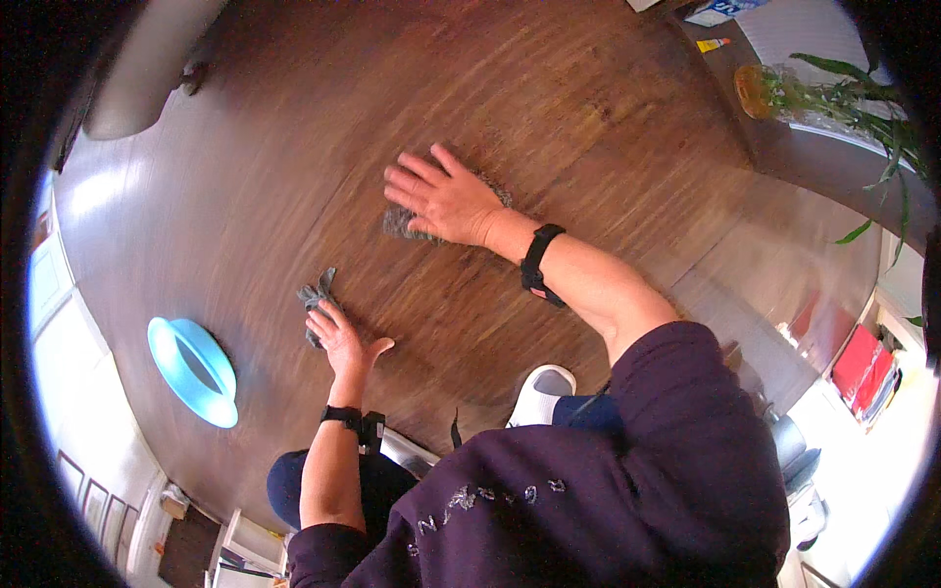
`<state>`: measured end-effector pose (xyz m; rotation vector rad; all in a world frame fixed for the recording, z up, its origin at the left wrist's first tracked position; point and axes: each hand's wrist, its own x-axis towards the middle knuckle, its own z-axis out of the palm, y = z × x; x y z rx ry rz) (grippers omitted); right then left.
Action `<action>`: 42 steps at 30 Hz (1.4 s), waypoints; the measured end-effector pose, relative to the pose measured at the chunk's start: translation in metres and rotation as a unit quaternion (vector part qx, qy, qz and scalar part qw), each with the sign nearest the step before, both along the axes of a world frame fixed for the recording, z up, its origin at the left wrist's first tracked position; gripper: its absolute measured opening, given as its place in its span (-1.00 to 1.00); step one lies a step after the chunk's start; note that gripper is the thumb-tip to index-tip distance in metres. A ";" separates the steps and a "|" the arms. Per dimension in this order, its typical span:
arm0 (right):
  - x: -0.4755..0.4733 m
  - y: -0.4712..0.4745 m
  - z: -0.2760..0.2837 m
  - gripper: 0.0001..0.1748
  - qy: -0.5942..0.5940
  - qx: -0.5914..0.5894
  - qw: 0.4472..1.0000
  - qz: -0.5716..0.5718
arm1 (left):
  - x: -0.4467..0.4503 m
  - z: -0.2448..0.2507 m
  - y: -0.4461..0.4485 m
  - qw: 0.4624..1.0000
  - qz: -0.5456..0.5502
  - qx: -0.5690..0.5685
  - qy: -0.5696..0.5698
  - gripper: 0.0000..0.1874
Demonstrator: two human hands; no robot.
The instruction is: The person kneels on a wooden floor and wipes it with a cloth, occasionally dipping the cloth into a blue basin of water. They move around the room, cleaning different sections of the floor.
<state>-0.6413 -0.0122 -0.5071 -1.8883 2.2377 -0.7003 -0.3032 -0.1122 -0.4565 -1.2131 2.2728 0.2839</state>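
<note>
My right hand (445, 200) lies flat with spread fingers on a dark grey cloth (401, 222), pressing it to the brown wood-grain floor (456, 309). The cloth shows past the fingertips, below the thumb and behind the wrist. Lower and to the left, my left hand (342, 342) has its fingers over a small crumpled grey cloth (321, 288), its thumb held apart. Part of that cloth is hidden under the fingers. To the left of this hand sits a light-blue oval plastic container (195, 373).
A dark tabletop (742, 140) at upper right bears a glass vase (757, 92) of green stems, a yellow tube (711, 45) and a box (724, 10). A pale rounded furniture part (143, 70) stands at upper left. My white shoe (544, 389) is below the right forearm.
</note>
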 end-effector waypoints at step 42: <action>0.137 -0.047 0.003 -0.35 0.074 -0.041 0.996 -0.041 | 0.002 0.030 -0.013 0.994 -0.112 0.001 0.005 0.41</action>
